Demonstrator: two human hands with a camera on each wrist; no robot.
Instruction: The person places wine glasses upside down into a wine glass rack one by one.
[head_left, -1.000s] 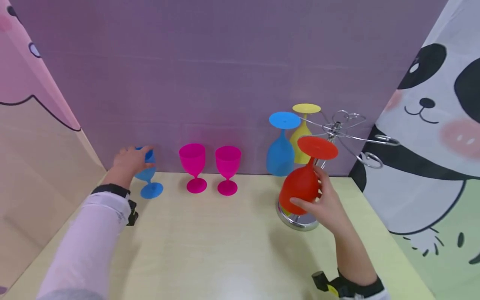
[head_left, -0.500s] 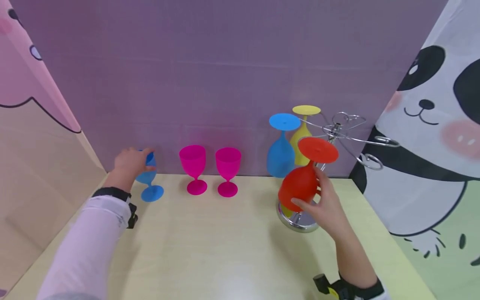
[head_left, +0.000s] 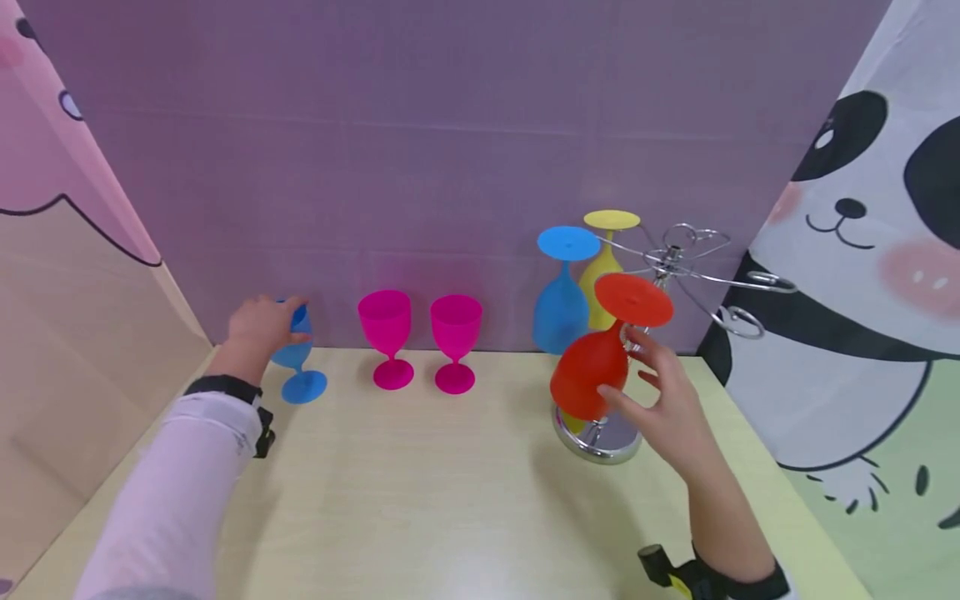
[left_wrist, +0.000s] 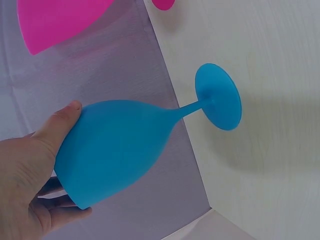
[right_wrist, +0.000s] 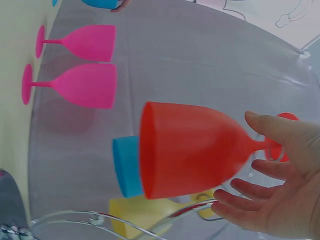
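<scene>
At the table's far left, my left hand (head_left: 258, 325) grips the bowl of an upright blue goblet (left_wrist: 115, 150) near its rim, thumb on one side and fingers on the other. Its foot is down at the table. On the right, a red goblet (head_left: 588, 375) hangs upside down and tilted from a chrome stemware rack (head_left: 671, 262), its foot above a wire loop. Beside it, my right hand (right_wrist: 285, 195) has its fingers spread, with a gap to the bowl in the right wrist view. A blue goblet (head_left: 561, 312) and a yellow goblet (head_left: 600, 267) hang inverted behind the red one.
Two pink goblets, a left one (head_left: 386, 317) and a right one (head_left: 455, 325), stand upright near the table's back edge. The rack's round base (head_left: 600, 452) sits on the pale table (head_left: 420, 492). Bare wire arms reach right. A purple backdrop (head_left: 450, 167) rises behind.
My right hand has loosened from the red goblet and drawn slightly right; the goblet stays hanging, shifted a little left. My left hand still holds the blue goblet in place.
</scene>
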